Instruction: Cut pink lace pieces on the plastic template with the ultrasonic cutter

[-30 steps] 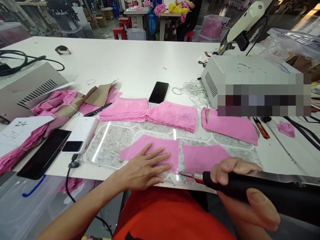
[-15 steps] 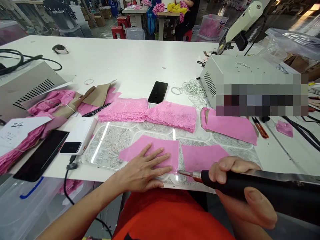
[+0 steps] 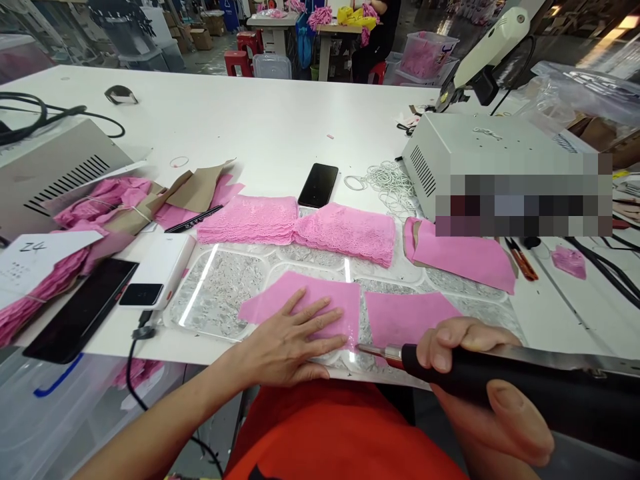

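Observation:
My left hand (image 3: 303,337) lies flat with spread fingers on a pink fabric piece (image 3: 330,293), covering part of it. My right hand (image 3: 480,373) is wrapped round a thick black handheld tool (image 3: 550,380) with a narrow metal tip. That tip points left and meets the lower right edge of the fabric piece, close to my left fingertips; whether it presses down I cannot tell. Just right of it lies a second pink piece (image 3: 410,317), partly behind the tool. Both pieces rest on a marbled grey mat (image 3: 220,287). Behind them are two stacks of pink lace fabric (image 3: 247,220) (image 3: 345,233).
A white power bank (image 3: 160,267) and a dark tablet-like slab (image 3: 80,310) lie left. A phone (image 3: 319,185) and white elastic loops (image 3: 387,181) are behind the stacks. A grey box machine (image 3: 460,147) stands right, near folded pink fabric (image 3: 465,257) and snips (image 3: 523,260). A person sits beyond.
The view has shifted very slightly. My hands, the tool and the fabric pieces keep practically the same places relative to one another.

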The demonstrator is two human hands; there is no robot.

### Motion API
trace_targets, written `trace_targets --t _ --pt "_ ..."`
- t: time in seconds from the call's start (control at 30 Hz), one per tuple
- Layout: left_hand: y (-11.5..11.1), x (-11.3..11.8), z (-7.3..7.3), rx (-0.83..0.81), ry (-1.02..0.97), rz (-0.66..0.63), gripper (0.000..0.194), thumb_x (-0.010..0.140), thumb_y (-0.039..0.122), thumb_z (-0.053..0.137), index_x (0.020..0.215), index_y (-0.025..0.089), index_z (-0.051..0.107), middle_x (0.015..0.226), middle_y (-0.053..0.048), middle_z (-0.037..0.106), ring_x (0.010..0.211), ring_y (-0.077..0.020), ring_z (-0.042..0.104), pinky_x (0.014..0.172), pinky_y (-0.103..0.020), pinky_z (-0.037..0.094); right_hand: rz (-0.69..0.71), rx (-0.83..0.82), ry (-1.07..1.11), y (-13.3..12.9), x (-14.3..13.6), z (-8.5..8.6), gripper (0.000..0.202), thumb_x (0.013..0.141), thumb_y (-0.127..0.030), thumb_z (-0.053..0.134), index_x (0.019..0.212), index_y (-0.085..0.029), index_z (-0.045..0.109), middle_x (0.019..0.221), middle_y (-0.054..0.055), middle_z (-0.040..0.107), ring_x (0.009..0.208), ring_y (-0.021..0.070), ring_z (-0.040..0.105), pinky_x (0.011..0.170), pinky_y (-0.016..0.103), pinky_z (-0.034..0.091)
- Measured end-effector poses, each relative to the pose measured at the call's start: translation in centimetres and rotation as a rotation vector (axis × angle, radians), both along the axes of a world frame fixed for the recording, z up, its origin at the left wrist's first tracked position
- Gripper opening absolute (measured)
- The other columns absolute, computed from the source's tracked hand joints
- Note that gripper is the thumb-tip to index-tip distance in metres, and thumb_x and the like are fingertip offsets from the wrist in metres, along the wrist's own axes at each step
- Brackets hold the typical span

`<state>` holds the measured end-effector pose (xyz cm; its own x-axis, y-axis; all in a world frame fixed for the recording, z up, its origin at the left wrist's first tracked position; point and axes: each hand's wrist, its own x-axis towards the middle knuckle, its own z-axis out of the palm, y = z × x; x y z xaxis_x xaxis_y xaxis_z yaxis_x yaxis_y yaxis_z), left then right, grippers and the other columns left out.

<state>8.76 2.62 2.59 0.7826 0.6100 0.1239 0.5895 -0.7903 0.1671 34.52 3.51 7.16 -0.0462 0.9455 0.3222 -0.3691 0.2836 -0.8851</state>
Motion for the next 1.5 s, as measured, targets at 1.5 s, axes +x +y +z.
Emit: trace_targets --t 1.5 --pt "-1.6 -10.9 -0.1 -0.151 -0.127 0.383 0.064 0.077 -0.007 0.043 0.13 0.026 0.059 0.149 -0.002 0.044 0.145 -0.0255 0.027 0.115 -0.049 0.028 0.182 0.01 -0.022 1.7 -12.2 0.0 0.022 0.076 -0.033 0.07 0.096 -0.025 0.066 0.094 0.003 0.057 0.064 0.0129 0.052 0.059 0.035 0.053"
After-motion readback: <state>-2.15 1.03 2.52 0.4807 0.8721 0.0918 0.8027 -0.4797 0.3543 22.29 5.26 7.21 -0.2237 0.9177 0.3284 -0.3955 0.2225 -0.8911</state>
